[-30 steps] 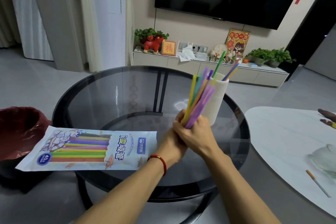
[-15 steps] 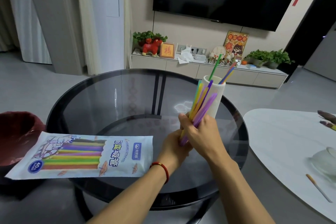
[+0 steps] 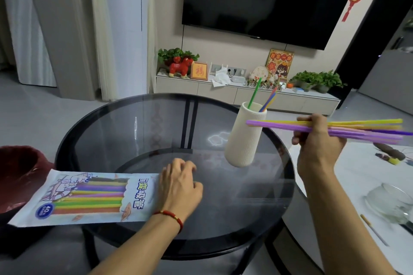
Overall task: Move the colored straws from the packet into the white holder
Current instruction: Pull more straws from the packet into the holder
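The white ribbed holder (image 3: 243, 138) stands on the round glass table (image 3: 138, 138), right of centre, with a green straw (image 3: 254, 94) and a few other straws leaning in it. My right hand (image 3: 317, 138) is to the right of the holder, closed around a bundle of purple and yellow straws (image 3: 357, 128) held nearly level, their tips over the holder's rim. The straw packet (image 3: 89, 198) lies flat at the table's front left. My left hand (image 3: 178, 187) rests beside the packet's right end, fingers loosely curled, nothing in it.
A dark red bin (image 3: 20, 176) stands low to the left of the table. To the right is a white table (image 3: 362, 181) with a clear glass bowl (image 3: 391, 205) and a stick. A TV cabinet with plants lines the far wall.
The hands have parted. My right hand carried the straw bundle to the right and tipped it level. My left hand let go and dropped beside the packet.
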### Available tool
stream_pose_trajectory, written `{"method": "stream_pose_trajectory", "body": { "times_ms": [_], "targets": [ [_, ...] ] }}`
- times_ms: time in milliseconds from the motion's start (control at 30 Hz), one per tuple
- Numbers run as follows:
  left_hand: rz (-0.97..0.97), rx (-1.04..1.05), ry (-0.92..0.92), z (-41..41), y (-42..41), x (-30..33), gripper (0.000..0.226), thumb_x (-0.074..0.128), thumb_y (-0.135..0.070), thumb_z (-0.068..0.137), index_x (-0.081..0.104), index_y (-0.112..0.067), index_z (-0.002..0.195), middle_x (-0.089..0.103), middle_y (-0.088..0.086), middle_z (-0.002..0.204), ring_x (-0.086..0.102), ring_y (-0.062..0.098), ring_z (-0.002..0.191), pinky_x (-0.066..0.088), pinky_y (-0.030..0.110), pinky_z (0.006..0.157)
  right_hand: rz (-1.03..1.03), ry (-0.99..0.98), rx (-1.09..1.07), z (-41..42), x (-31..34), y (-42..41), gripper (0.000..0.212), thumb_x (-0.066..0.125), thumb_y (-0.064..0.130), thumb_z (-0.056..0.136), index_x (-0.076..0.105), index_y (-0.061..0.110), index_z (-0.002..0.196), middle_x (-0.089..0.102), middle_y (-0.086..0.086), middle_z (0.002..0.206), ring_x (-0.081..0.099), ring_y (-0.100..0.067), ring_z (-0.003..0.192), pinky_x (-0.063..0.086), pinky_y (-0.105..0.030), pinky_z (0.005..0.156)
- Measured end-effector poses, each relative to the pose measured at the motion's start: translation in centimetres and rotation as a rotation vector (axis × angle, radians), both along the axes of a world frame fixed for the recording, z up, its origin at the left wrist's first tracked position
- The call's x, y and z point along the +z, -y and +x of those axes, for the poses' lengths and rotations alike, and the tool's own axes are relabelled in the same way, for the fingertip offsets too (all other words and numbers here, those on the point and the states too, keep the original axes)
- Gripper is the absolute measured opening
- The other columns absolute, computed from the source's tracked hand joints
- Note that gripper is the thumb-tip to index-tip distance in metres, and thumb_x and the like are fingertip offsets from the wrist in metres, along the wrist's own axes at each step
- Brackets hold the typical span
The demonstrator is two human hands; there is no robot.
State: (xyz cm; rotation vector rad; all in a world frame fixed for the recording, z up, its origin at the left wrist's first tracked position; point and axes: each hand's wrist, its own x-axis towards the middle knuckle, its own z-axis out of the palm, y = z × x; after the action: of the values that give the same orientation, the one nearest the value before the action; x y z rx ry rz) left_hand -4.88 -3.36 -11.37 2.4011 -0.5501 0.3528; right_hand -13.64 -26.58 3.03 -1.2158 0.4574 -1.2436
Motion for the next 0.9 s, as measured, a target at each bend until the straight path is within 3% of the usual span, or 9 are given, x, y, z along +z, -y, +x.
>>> {"method": "stream_pose_trajectory", "body": {
  "times_ms": [100,167,400,500,567,667,733,800,900],
  "targets": [
    [0.001,-0.027,-0.101,0.0,-0.5,-0.4,0.027,0.059,-0.029,0.081,0.059,-0.026,0.107,0.047,-0.001,0.111,0.051,0.021,0.105,0.043,0.036,0.096,0.045,0.089,-0.078,0.9,2.0,0.4,0.014,0.065,0.022,0.091,0.051,0.021,0.087,0.07,0.007,0.053,0.059,-0.008,0.04,0.05,-0.024,0.041],
    [-0.048,-0.034,-0.123,-0.1,-0.3,0.0,0.026,0.06,-0.03,0.082,0.06,-0.026,0.108,0.047,-0.001,0.114,0.052,0.021,0.106,0.043,0.035,0.097,-0.032,0.077,-0.087,1.9,3.0,0.6,0.013,0.066,0.023,0.091,0.063,0.017,0.08,0.07,0.004,0.052,0.059,-0.012,0.038,0.048,-0.027,0.041],
    [-0.073,-0.043,-0.19,-0.6,0.4,0.9,0.027,0.059,-0.029,0.086,0.056,-0.027,0.112,0.045,-0.003,0.118,0.055,0.021,0.101,0.046,0.036,0.094,-0.337,-0.213,-0.199,6.6,4.3,1.9,0.03,0.063,0.03,0.093,0.065,0.027,0.064,0.069,-0.006,0.058,0.065,-0.028,0.045,0.056,-0.039,0.048],
    [-0.054,-0.052,-0.208,-0.3,0.3,0.8,0.027,0.059,-0.028,0.086,0.056,-0.027,0.112,0.045,-0.002,0.117,0.055,0.02,0.101,0.045,0.034,0.094,-0.39,-0.413,-0.081,8.5,4.4,2.6,0.025,0.063,0.022,0.091,0.07,0.013,0.069,0.075,-0.02,0.07,0.065,-0.025,0.045,0.054,-0.032,0.044],
    [-0.045,-0.068,-0.213,-0.2,0.1,0.8,0.026,0.058,-0.027,0.086,0.056,-0.027,0.112,0.045,-0.002,0.117,0.055,0.02,0.1,0.045,0.034,0.093,-0.439,-0.566,0.02,9.2,4.6,2.9,0.025,0.065,0.023,0.09,0.077,0.002,0.081,0.074,-0.017,0.07,0.061,-0.022,0.046,0.049,-0.029,0.04],
    [-0.052,-0.093,-0.213,0.1,-0.3,1.0,0.026,0.059,-0.027,0.086,0.057,-0.026,0.112,0.046,-0.003,0.116,0.055,0.019,0.101,0.045,0.034,0.094,-0.462,-0.706,0.107,9.5,5.4,2.9,0.032,0.074,0.037,0.089,0.075,0.005,0.087,0.067,-0.009,0.069,0.053,-0.017,0.048,0.043,-0.024,0.039],
    [-0.067,-0.109,-0.204,0.2,-0.6,1.2,0.025,0.06,-0.027,0.086,0.058,-0.025,0.111,0.047,-0.003,0.116,0.053,0.018,0.105,0.044,0.033,0.095,-0.428,-0.65,0.123,9.5,5.9,2.8,0.034,0.078,0.042,0.088,0.071,0.01,0.094,0.068,-0.006,0.076,0.055,-0.013,0.052,0.043,-0.019,0.037],
    [-0.056,-0.129,-0.206,0.2,-1.0,1.1,0.023,0.061,-0.028,0.087,0.058,-0.024,0.11,0.046,-0.004,0.116,0.05,0.017,0.11,0.043,0.03,0.095,-0.421,-0.572,0.087,9.4,6.3,2.6,0.035,0.078,0.042,0.084,0.071,0.014,0.103,0.072,-0.011,0.095,0.061,-0.019,0.068,0.053,-0.028,0.051],
    [0.023,-0.188,-0.163,0.1,-1.8,1.0,0.029,0.06,-0.038,0.088,0.055,-0.027,0.114,0.044,-0.007,0.119,0.045,0.014,0.116,0.038,0.025,0.097,-0.581,-0.531,-0.091,9.1,6.1,2.3,0.03,0.074,0.041,0.088,0.073,0.014,0.103,0.073,-0.015,0.102,0.068,-0.031,0.089,0.061,-0.05,0.08]
  ]
}}
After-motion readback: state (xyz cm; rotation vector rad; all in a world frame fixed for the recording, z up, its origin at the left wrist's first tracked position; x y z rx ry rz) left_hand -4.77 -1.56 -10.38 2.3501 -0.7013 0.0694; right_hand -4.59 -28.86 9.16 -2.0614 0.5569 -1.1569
